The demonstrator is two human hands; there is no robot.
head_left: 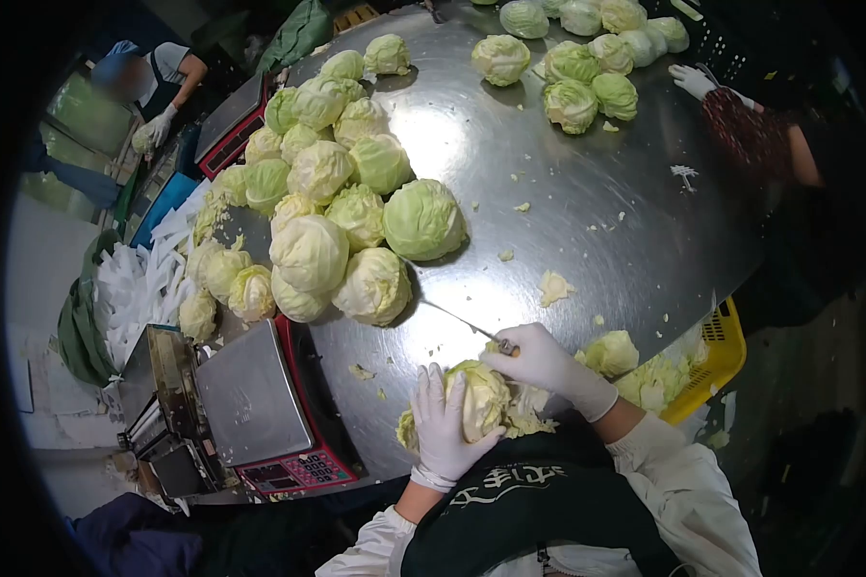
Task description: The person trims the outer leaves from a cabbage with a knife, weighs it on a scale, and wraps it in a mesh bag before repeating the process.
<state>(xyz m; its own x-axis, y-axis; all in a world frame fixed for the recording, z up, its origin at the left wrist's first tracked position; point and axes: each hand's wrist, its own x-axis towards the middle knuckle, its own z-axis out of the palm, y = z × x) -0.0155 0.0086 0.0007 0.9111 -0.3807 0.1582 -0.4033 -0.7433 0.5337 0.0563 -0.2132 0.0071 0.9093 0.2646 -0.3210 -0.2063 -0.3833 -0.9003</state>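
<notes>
Both my hands wear white gloves, near the table's front edge. My left hand (445, 423) lies with fingers spread on the left side of a pale cabbage (485, 401). My right hand (544, 365), at the cabbage's upper right, is closed round the handle of a knife (464, 321), whose thin blade points up and left over the table. Loose leaves (524, 413) lie just right of the cabbage, below my right wrist. Another piece of cabbage (407, 431) shows partly behind my left hand.
Many cabbages (319, 173) are heaped on the metal table (548, 221) at left, more at the top right. A red scale (260, 399) stands left of my hands. A yellow crate (726, 351) holds leaves at right. Two people with gloves work at the upper left and right.
</notes>
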